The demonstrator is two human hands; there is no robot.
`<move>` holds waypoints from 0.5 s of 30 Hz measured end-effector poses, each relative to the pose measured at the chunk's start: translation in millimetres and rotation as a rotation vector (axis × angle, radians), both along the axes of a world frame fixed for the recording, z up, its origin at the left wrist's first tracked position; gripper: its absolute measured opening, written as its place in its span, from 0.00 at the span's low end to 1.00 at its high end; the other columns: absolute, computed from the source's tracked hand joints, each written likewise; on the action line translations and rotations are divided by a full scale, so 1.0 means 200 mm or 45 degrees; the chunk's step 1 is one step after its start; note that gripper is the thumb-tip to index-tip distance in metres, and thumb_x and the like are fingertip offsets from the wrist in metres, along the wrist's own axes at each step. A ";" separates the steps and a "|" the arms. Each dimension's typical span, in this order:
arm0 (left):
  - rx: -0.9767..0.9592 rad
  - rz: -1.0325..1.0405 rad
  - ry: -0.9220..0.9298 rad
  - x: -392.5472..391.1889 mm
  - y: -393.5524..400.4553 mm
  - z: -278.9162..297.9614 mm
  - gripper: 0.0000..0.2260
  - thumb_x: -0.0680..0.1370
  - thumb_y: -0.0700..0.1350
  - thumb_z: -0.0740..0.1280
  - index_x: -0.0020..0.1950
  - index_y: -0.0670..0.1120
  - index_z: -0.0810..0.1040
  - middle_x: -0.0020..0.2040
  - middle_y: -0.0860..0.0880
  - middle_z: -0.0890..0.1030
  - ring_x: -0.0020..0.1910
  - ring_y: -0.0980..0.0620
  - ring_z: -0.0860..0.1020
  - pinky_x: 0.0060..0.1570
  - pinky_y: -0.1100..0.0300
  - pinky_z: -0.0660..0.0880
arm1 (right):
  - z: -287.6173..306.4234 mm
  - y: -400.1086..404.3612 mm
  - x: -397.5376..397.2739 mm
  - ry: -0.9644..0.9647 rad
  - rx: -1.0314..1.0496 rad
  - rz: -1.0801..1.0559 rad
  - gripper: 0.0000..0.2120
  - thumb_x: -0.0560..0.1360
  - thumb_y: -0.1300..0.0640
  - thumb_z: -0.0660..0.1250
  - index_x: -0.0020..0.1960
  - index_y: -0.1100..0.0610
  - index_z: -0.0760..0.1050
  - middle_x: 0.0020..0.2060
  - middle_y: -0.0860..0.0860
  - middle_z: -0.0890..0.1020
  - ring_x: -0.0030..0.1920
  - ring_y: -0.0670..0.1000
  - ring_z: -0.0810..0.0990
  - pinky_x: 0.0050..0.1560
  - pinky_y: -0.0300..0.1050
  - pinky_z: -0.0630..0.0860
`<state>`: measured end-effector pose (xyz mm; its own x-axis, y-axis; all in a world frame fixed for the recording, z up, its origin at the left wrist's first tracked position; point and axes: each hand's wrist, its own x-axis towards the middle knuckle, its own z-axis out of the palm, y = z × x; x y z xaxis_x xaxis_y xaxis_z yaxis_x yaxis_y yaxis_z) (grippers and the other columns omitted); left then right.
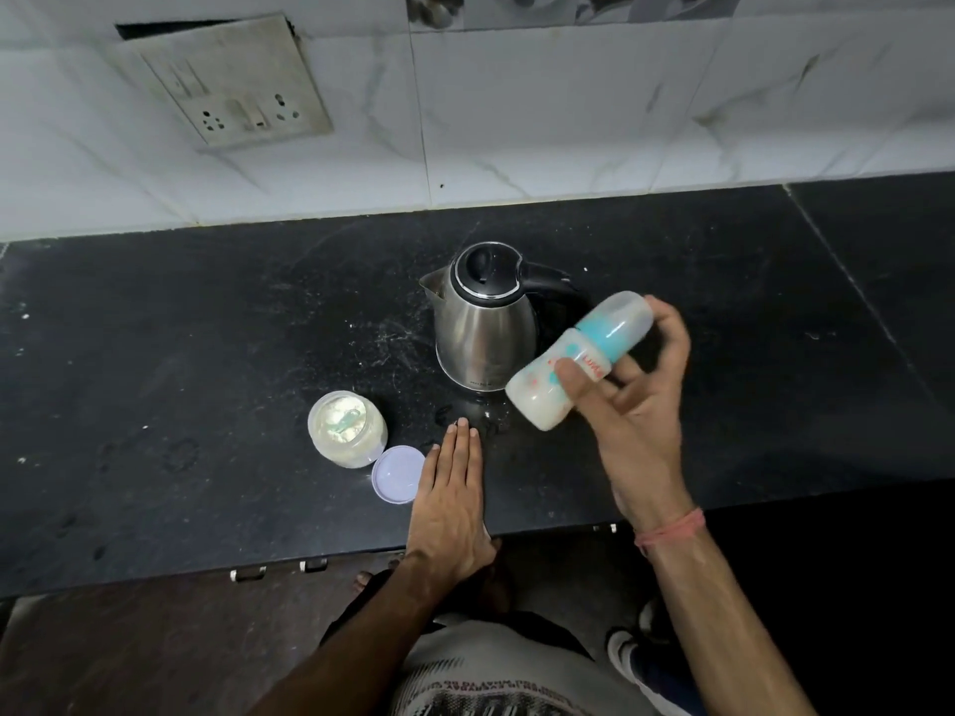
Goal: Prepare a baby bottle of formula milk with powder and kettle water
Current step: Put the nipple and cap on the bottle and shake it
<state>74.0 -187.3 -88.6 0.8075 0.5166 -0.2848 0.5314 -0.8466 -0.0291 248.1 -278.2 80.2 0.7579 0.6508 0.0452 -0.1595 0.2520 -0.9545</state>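
My right hand [633,400] grips a capped baby bottle [576,360] tilted in the air, cap end up and to the right; white milk fills its lower end. It hangs just right of a steel kettle [483,323] with a black lid, which stands on the black counter [206,354]. My left hand [449,501] lies flat, palm down, on the counter in front of the kettle, fingers together, holding nothing. To its left stands an open jar of formula powder [347,428] with a scoop inside. The jar's lilac lid [397,474] lies beside it, touching my left hand's edge.
A white tiled wall with a socket plate [243,95] rises behind the counter. Wet marks and powder specks dot the counter around the kettle. The counter's front edge runs below my left wrist, with the floor and my feet beneath.
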 end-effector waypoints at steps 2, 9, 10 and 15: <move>-0.002 -0.002 -0.029 0.00 0.00 0.00 0.63 0.78 0.69 0.66 0.88 0.34 0.28 0.88 0.33 0.26 0.92 0.37 0.33 0.91 0.39 0.41 | 0.00 -0.01 0.03 -0.015 -0.112 0.052 0.45 0.76 0.64 0.83 0.83 0.46 0.61 0.64 0.56 0.88 0.59 0.56 0.90 0.61 0.59 0.88; -0.017 -0.002 -0.079 -0.01 0.00 -0.01 0.62 0.77 0.70 0.65 0.89 0.35 0.31 0.89 0.34 0.28 0.92 0.37 0.34 0.91 0.40 0.41 | 0.02 -0.03 0.06 -0.022 -0.043 0.018 0.43 0.74 0.59 0.83 0.79 0.42 0.63 0.65 0.53 0.88 0.61 0.56 0.90 0.60 0.56 0.88; -0.014 -0.003 -0.066 -0.01 0.00 -0.01 0.62 0.77 0.71 0.65 0.89 0.35 0.30 0.89 0.34 0.28 0.92 0.37 0.33 0.91 0.39 0.41 | 0.01 -0.02 0.06 0.004 -0.013 -0.046 0.42 0.76 0.59 0.83 0.79 0.42 0.62 0.64 0.53 0.88 0.61 0.56 0.90 0.61 0.57 0.88; -0.011 -0.004 -0.080 -0.01 0.00 -0.04 0.60 0.77 0.69 0.64 0.90 0.37 0.32 0.89 0.34 0.28 0.92 0.37 0.34 0.90 0.39 0.41 | -0.03 -0.06 0.02 -0.207 -0.376 0.418 0.47 0.73 0.59 0.86 0.81 0.37 0.63 0.65 0.53 0.88 0.60 0.57 0.91 0.61 0.62 0.88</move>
<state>72.9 -186.7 -95.8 0.8257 0.5115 -0.2378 0.5290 -0.8485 0.0120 252.1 -291.0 75.2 0.5082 0.8578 -0.0768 -0.0275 -0.0729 -0.9970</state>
